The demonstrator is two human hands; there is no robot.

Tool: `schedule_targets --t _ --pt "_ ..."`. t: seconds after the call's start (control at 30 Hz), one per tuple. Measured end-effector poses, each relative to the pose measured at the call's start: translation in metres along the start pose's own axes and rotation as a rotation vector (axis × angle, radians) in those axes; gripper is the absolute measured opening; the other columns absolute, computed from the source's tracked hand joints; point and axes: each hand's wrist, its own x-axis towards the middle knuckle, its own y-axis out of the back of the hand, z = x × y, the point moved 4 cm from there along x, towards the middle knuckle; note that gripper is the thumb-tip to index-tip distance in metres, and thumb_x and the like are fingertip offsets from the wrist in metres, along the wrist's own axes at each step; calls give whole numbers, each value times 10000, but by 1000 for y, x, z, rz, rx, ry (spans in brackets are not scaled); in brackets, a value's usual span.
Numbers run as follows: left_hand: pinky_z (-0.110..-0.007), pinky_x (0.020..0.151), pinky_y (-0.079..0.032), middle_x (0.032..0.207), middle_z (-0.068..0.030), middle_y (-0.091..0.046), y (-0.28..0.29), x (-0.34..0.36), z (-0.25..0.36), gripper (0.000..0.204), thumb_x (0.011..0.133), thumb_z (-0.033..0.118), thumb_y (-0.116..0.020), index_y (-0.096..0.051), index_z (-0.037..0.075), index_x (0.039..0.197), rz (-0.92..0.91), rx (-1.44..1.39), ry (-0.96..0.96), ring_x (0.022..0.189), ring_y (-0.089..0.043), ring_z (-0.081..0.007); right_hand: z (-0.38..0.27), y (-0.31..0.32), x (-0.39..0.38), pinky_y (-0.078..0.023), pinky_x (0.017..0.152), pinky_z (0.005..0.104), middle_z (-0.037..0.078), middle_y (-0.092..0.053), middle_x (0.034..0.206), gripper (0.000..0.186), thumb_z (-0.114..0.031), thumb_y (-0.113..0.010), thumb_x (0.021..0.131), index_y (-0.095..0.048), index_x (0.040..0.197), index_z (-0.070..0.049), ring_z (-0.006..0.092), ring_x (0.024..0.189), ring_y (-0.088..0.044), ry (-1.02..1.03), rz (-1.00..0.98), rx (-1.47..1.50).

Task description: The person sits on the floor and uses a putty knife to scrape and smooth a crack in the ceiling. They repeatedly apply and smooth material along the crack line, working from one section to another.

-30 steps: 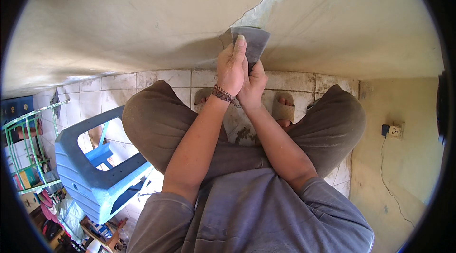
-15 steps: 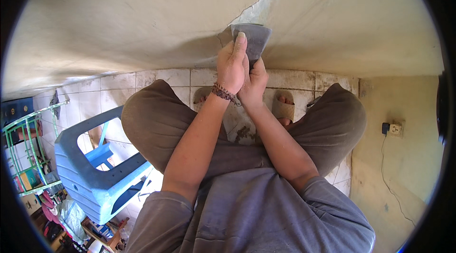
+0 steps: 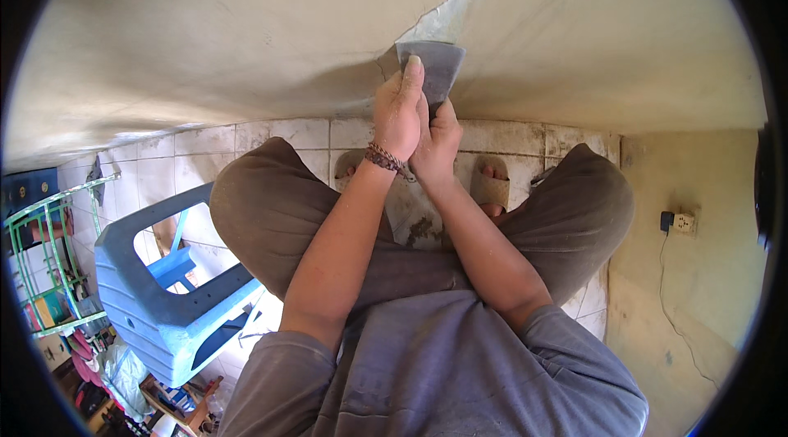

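Note:
A grey, flat scraper (image 3: 442, 69) is pressed against the beige wall (image 3: 246, 35) at the lower end of a cracked strip of pale, flaked paint (image 3: 447, 20). My left hand (image 3: 396, 121) wears a braided bracelet and holds the scraper, its thumb lying along the blade. My right hand (image 3: 437, 141) grips it lower down, just behind my left hand, with its fingers wrapped round and partly hidden. Below them are my bent legs and sandaled feet (image 3: 491, 187) on white, dirty tiles.
A blue plastic stool (image 3: 135, 306) lies at my left. A green metal rack (image 3: 49, 207) with mixed items and a cluttered pile (image 3: 123, 379) are beyond it. On the right wall (image 3: 657, 166) a black plug (image 3: 667, 222) with a hanging cord sits in a socket.
Both hands and the scraper have moved slightly up the wall since a second ago, then very slightly left in the last half second. The grip looks the same.

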Motion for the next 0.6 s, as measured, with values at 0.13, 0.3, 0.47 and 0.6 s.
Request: schedule_targets --t 0.13,0.3,0.47,0.6 --pt "-248 456 -282 560 48 -450 -1 1 20 508 1014 434 -472 -511 72 659 11 15 -70 503 -376 -43 -7 -4 5 -514 702 300 119 -700 872 200 -131 -578 965 -608 1101 13 104 802 -633 -13 -35 63" --pt "-244 494 -278 600 76 -395 -6 1 -19 489 1007 458 -472 -485 98 676 6 113 -10 563 -347 -40 25 2 -8 -471 842 257 61 -644 1072 258 -156 -544 999 -559 1170 36 98 974 -574 -66 -38 147" --pt "-259 455 -278 564 70 -415 -6 6 1 501 1003 441 -492 -534 56 685 -10 43 -58 512 -349 -38 3 0 8 -465 886 280 68 -614 1156 295 -154 -539 998 -525 1226 34 116 1025 -575 -117 -165 169" --pt "-270 471 -298 557 48 -429 -19 9 -16 524 992 460 -503 -525 43 677 4 103 -116 530 -373 -58 26 11 -2 -474 830 265 54 -624 1085 249 -153 -525 1006 -539 1183 21 102 950 -566 -45 -11 168"
